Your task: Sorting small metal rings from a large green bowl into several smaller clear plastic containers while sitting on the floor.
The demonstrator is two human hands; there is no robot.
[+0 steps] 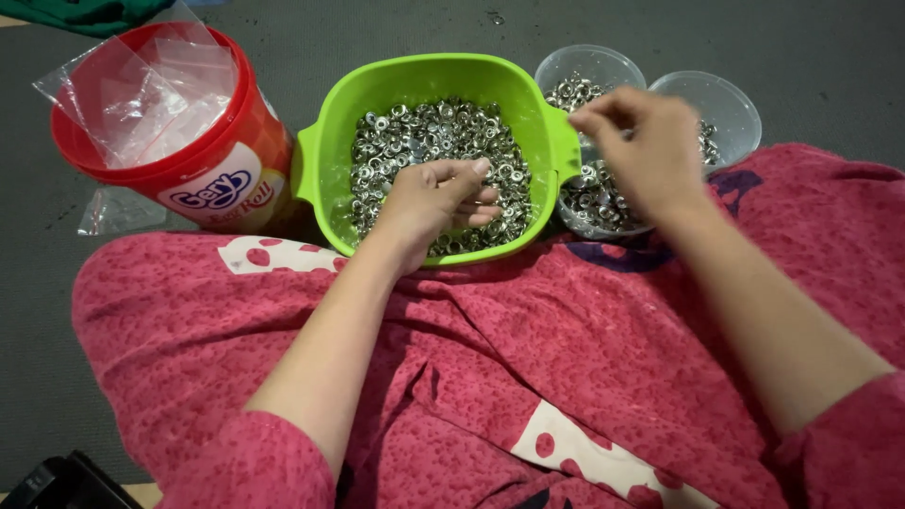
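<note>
The green bowl (325, 141) remains heaped with eyelets (429, 132), the left hand (429, 203) cupped loosely inside it grasping some, the right hand (641, 141) pinched over the part-filled clear cups (726, 94) just beside it, contents untellable.

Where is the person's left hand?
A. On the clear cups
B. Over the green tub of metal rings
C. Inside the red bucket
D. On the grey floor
B: the left hand is cupped over the rings in the green tub.
</note>
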